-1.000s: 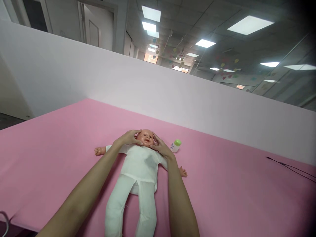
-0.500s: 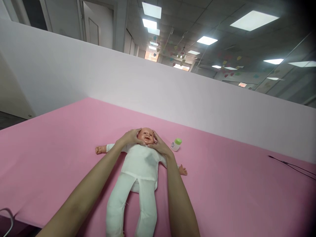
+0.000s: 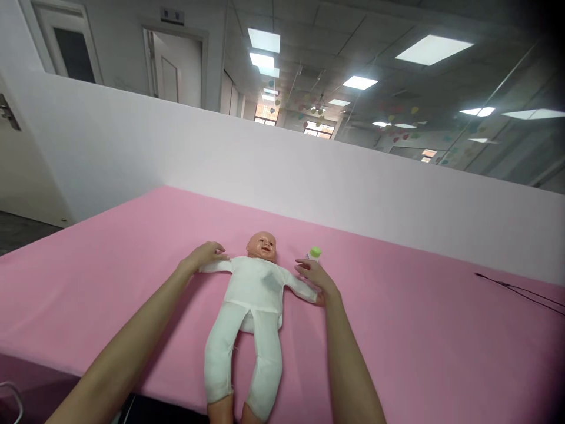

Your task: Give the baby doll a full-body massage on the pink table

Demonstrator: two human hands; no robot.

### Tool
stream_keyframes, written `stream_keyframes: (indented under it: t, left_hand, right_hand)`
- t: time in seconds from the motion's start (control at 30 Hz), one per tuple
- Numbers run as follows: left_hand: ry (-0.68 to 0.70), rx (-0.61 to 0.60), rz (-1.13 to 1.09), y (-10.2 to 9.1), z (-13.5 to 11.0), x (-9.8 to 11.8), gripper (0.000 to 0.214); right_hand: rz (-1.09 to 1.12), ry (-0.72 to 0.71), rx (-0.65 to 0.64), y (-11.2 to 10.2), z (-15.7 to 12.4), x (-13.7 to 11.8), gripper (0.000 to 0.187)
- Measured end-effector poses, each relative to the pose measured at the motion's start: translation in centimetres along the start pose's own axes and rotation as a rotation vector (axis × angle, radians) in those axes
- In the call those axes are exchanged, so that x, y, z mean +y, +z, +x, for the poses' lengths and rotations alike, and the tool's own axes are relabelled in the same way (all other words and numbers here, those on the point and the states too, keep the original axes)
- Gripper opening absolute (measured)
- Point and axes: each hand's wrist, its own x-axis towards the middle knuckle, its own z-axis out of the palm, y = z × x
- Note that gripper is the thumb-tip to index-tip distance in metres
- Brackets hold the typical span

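A baby doll (image 3: 253,288) in a white cloth suit lies on its back, its plastic face turned up and its feet towards me. My left hand (image 3: 203,254) rests at the end of the doll's sleeve on the left, covering the doll's hand there. My right hand (image 3: 315,274) sits with its fingers spread above the doll's other arm, its wrist by the doll's hand. Just beyond those fingers stands a small baby bottle (image 3: 314,253) with a green cap, its lower part hidden by my right hand.
The doll lies on a pink cloth-covered table (image 3: 397,341), whose front edge runs along the lower left. A white partition wall (image 3: 309,165) rises behind it. A thin black cable (image 3: 507,292) lies at the far right.
Both hands have left the doll's head and moved outward to its arms. The view has tilted, and more of the doll's legs and feet now shows.
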Motion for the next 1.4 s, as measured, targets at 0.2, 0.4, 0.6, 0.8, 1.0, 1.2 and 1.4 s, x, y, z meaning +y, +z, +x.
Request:
stream_keyframes:
  t: [0.2, 0.4, 0.6, 0.8, 1.0, 1.2, 1.4]
  left_hand:
    - [-0.101, 0.020, 0.287, -2.5, -4.9, -2.5, 0.044]
    - [-0.183, 0.056, 0.351, -2.2, -6.2, -3.1, 0.028]
    - [-0.193, 0.133, -0.378, -2.5, -6.2, -3.0, 0.042]
    - [-0.255, 0.387, -0.879, -0.8, -6.3, -1.6, 0.050]
    - [-0.049, 0.545, -0.832, 1.9, -6.5, 3.4, 0.035]
    - [0.481, 0.201, -0.206, 4.2, -7.8, 7.1, 0.020]
    - [0.654, 0.119, 0.069, 6.6, -7.8, 5.9, 0.025]
  right_hand:
    - [-0.519, 0.353, 0.310, -3.5, -5.1, 3.4, 0.034]
    - [-0.479, 0.348, 0.266, -3.0, -7.5, 5.2, 0.043]
    - [0.389, 0.230, 0.216, -0.9, -9.1, 4.8, 0.042]
    - [0.757, 0.108, 0.447, 1.9, -8.7, 3.5, 0.033]
    - [0.537, -0.164, 0.584, 4.3, -8.7, -0.8, 0.045]
    - [-0.163, -0.709, 0.200, 7.5, -10.4, -2.7, 0.023]
    - [-0.510, -0.796, 0.118, 9.5, -11.0, -1.6, 0.026]
